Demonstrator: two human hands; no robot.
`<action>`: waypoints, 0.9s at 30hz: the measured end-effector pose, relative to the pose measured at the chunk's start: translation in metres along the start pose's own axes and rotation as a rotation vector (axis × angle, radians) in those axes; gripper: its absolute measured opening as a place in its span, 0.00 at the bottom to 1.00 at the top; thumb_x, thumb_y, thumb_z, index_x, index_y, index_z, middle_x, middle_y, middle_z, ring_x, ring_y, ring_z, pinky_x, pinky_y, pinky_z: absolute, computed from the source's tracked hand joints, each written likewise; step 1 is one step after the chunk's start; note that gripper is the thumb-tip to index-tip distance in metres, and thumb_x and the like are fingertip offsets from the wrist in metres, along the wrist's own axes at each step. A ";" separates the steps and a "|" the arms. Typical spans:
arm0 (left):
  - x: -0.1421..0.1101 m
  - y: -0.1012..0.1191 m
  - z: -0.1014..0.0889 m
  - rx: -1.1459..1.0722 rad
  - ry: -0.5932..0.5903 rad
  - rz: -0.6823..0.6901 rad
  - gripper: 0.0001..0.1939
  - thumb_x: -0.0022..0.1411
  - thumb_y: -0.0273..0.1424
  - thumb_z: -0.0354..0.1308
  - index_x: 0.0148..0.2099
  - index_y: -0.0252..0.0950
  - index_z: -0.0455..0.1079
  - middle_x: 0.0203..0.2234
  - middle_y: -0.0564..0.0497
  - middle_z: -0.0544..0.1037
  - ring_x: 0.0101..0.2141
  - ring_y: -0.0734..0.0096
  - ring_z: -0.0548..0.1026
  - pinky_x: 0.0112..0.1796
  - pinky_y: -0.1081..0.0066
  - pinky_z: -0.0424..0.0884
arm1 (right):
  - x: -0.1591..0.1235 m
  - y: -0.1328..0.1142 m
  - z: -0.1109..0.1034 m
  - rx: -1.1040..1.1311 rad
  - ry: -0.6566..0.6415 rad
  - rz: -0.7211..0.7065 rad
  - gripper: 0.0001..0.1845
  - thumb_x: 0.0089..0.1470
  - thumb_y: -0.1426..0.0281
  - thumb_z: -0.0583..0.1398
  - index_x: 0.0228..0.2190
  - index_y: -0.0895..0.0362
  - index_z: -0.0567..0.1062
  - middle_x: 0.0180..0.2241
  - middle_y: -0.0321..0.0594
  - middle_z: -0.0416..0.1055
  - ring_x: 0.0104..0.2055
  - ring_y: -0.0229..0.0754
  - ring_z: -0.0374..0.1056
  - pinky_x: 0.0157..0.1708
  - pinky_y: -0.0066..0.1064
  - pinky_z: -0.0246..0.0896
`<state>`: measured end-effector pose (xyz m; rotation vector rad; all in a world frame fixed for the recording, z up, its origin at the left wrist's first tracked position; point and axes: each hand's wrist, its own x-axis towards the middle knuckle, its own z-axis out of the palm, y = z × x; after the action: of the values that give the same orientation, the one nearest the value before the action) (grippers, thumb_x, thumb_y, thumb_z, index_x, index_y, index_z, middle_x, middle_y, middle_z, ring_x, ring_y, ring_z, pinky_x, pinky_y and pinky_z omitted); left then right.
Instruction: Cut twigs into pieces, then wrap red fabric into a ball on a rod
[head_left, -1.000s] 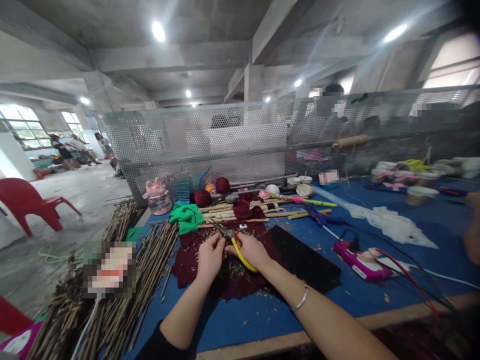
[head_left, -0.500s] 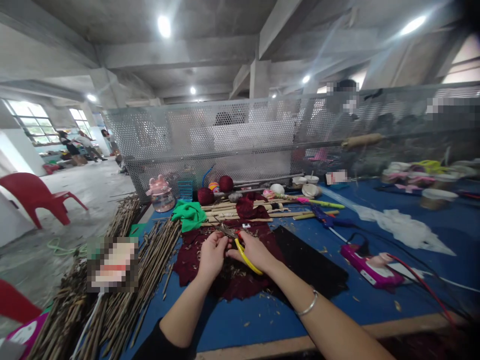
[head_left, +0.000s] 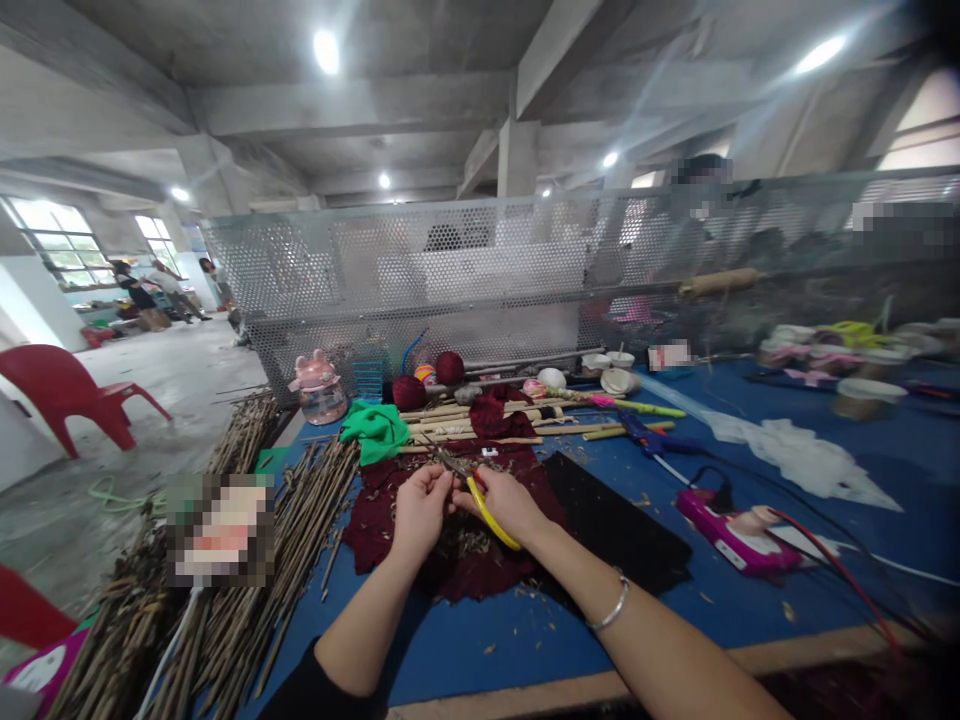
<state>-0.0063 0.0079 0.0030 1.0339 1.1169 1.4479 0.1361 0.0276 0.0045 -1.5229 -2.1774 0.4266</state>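
My right hand (head_left: pixel 506 503) is closed round scissors with a yellow handle (head_left: pixel 493 515) and a bit of red near the pivot. Their dark metal blades (head_left: pixel 454 462) point up and to the left, past the fingers of my left hand. My left hand (head_left: pixel 421 505) is closed in a pinch beside the blades; what it holds is too small and too hidden to name. Both hands are above a dark red cloth (head_left: pixel 375 520), which is strewn with small dry scraps (head_left: pixel 469 545).
Bundled thin brown sticks (head_left: pixel 292 545) lie at the left. Behind the cloth are a green cloth (head_left: pixel 373 428), pale sticks (head_left: pixel 450 425) and red yarn balls (head_left: pixel 450 368). To the right are a black cloth (head_left: pixel 615 520), a blue glue gun (head_left: pixel 652 438) and a purple power strip (head_left: pixel 731 535).
The scissor blades show more clearly now, reaching up and left past my left fingers. Both hands stay close together over the cloth. The whole view has shifted slightly.
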 end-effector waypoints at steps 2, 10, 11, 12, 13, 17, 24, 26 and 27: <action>0.000 0.001 0.001 -0.008 0.003 -0.005 0.17 0.45 0.38 0.63 0.33 0.30 0.69 0.22 0.51 0.75 0.19 0.79 0.69 0.19 0.79 0.65 | 0.002 0.002 0.001 -0.009 0.005 -0.003 0.24 0.46 0.47 0.55 0.25 0.56 0.67 0.24 0.38 0.69 0.25 0.38 0.62 0.23 0.25 0.43; 0.006 -0.004 -0.006 0.004 0.093 0.004 0.17 0.43 0.35 0.64 0.35 0.30 0.70 0.22 0.51 0.74 0.21 0.78 0.71 0.20 0.80 0.67 | 0.004 0.005 -0.001 -0.083 0.012 0.028 0.24 0.46 0.45 0.54 0.28 0.55 0.67 0.27 0.39 0.71 0.29 0.42 0.67 0.25 0.27 0.44; 0.007 -0.005 -0.007 0.016 0.119 0.015 0.17 0.43 0.35 0.64 0.35 0.30 0.69 0.21 0.52 0.74 0.22 0.77 0.71 0.21 0.79 0.67 | 0.004 0.006 0.000 -0.095 0.020 0.017 0.25 0.46 0.46 0.55 0.30 0.55 0.67 0.28 0.40 0.72 0.30 0.43 0.68 0.25 0.27 0.45; 0.007 -0.005 -0.008 0.029 0.142 0.026 0.16 0.43 0.35 0.65 0.34 0.31 0.69 0.21 0.52 0.74 0.22 0.77 0.71 0.21 0.79 0.68 | 0.003 0.006 0.000 -0.100 0.023 0.004 0.25 0.45 0.46 0.55 0.31 0.55 0.67 0.29 0.41 0.72 0.32 0.43 0.68 0.26 0.27 0.45; 0.008 -0.005 -0.008 0.045 0.156 0.035 0.16 0.43 0.35 0.65 0.33 0.31 0.69 0.21 0.52 0.73 0.22 0.76 0.72 0.21 0.79 0.68 | 0.003 0.006 0.000 -0.097 0.020 -0.009 0.25 0.45 0.46 0.56 0.33 0.55 0.67 0.31 0.41 0.72 0.33 0.44 0.68 0.27 0.27 0.46; 0.006 -0.006 -0.007 0.094 0.150 0.076 0.14 0.44 0.36 0.64 0.31 0.32 0.68 0.20 0.54 0.72 0.22 0.76 0.71 0.22 0.78 0.68 | 0.001 0.004 0.000 -0.055 0.000 -0.049 0.25 0.47 0.48 0.56 0.37 0.56 0.66 0.34 0.44 0.72 0.35 0.44 0.68 0.29 0.28 0.48; 0.003 -0.004 -0.005 0.143 0.148 0.139 0.14 0.43 0.36 0.64 0.28 0.32 0.66 0.18 0.56 0.70 0.19 0.79 0.67 0.21 0.79 0.65 | -0.002 -0.001 -0.002 -0.038 -0.039 -0.051 0.25 0.47 0.49 0.56 0.36 0.57 0.65 0.34 0.45 0.72 0.36 0.46 0.68 0.29 0.29 0.49; 0.002 -0.001 -0.005 0.153 0.154 0.153 0.14 0.43 0.36 0.65 0.27 0.32 0.66 0.18 0.56 0.69 0.18 0.81 0.65 0.21 0.79 0.64 | -0.002 -0.003 -0.002 -0.032 -0.049 -0.044 0.25 0.46 0.49 0.57 0.37 0.57 0.65 0.34 0.45 0.72 0.36 0.46 0.68 0.30 0.29 0.49; 0.001 0.001 -0.005 0.150 0.158 0.159 0.14 0.42 0.35 0.65 0.27 0.32 0.66 0.18 0.56 0.69 0.18 0.81 0.65 0.21 0.79 0.64 | -0.002 -0.003 -0.002 -0.033 -0.048 -0.040 0.25 0.46 0.50 0.58 0.36 0.57 0.66 0.34 0.44 0.72 0.35 0.46 0.68 0.29 0.29 0.49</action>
<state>-0.0113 0.0080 0.0026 1.1503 1.2968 1.6137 0.1354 0.0244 0.0076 -1.4985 -2.2582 0.4208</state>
